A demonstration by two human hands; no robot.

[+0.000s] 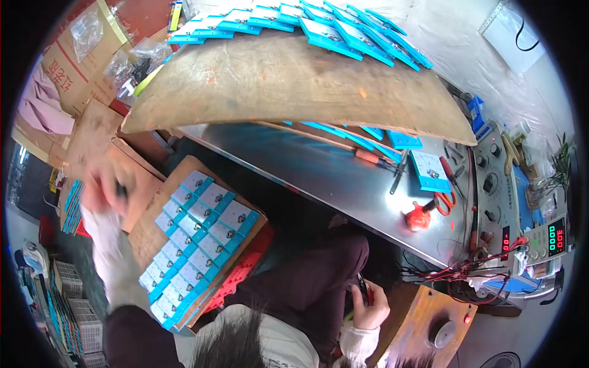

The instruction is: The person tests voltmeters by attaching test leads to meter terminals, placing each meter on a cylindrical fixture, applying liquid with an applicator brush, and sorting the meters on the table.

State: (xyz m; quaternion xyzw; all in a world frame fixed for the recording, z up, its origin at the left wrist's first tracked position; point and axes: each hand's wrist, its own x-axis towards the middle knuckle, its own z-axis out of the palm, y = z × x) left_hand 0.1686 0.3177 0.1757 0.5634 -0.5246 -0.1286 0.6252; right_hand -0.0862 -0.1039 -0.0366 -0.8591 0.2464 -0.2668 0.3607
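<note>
My left hand (105, 189) is raised at the left, smeared by motion. A small black object (121, 191) shows at its fingers, too blurred to name. Beside it, rows of blue-edged panels with white faces and small metal fittings (199, 211) lie overlapping on a cardboard-topped stack. My right hand (372, 310) is by my right knee, with its fingers closed round a slim black object (364, 289) whose kind I cannot make out.
A brown board (294, 83) over the metal bench (257, 162) bears more blue panels (362, 40). On the bench are a single panel (429, 172), red-handled scissors (445, 202) and a red lump (418, 218). A power supply (546, 240) with cables stands right; cartons (80, 61) stand left.
</note>
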